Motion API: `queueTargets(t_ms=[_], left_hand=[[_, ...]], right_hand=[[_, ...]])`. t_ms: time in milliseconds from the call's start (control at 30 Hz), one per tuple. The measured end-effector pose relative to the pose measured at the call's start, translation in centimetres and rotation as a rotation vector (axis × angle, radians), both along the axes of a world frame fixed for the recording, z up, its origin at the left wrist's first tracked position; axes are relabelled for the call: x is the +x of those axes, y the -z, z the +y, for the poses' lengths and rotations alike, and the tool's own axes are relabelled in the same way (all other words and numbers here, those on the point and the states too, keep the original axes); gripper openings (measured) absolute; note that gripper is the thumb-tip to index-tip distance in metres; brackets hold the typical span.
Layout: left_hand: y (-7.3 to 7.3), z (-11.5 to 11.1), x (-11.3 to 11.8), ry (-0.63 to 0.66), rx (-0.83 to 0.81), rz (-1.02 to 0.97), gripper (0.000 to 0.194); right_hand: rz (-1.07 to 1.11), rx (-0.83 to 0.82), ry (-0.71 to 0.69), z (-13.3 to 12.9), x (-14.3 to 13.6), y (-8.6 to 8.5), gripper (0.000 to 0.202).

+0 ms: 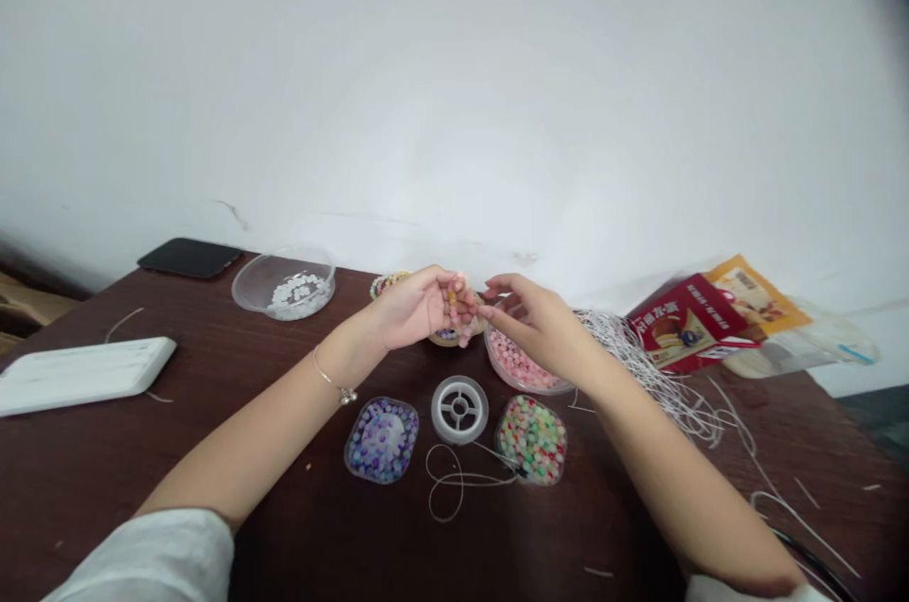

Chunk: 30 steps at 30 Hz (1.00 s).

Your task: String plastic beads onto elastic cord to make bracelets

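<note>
My left hand (pixel 424 307) is raised over the dark table, palm turned up, its fingers curled round a pink beaded strand (pixel 465 327). Close on its right is my right hand (pixel 529 316), thumb and fingers reaching to the strand; whether its fingertips pinch anything is too small to tell. Behind and below the hands, a clear bowl of pink beads (pixel 522 363) is partly covered by the right hand. Nearer me are a box of purple and blue beads (pixel 383 439), a clear spool (pixel 459 410) and a box of green and red beads (pixel 532 439).
On the table (pixel 305 526), a bowl of white beads (pixel 298 292), a black phone (pixel 189 257) and a white device (pixel 85 373) lie left. White cords (pixel 639 361) and a red packet (pixel 688 323) lie right. A thin cord loops below the spool.
</note>
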<state>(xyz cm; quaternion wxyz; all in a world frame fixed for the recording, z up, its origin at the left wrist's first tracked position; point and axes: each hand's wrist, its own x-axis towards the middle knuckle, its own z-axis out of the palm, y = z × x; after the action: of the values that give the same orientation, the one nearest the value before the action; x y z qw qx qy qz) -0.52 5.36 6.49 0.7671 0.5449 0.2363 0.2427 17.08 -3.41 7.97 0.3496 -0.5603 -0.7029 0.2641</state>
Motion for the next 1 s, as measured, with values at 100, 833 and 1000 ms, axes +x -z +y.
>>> queueTargets(t_ms=[100,833,1000], left_hand=[[-0.2,-0.2,0.4,0.015,-0.168,-0.116,0.013],[-0.7,-0.5,-0.6,-0.071,0.055,-0.300,0.048],[-2.6,0.0,-3.5,-0.032,0.687,-0.033,0.094]], right_hand=[[0.220,-0.073,-0.112,0.9,-0.1,1.5,0.031],[0.990,-0.425,-0.113,-0.1,0.8,-1.6,0.006],[0.922,-0.379,-0.156,-0.2,0.8,-1.9,0.016]])
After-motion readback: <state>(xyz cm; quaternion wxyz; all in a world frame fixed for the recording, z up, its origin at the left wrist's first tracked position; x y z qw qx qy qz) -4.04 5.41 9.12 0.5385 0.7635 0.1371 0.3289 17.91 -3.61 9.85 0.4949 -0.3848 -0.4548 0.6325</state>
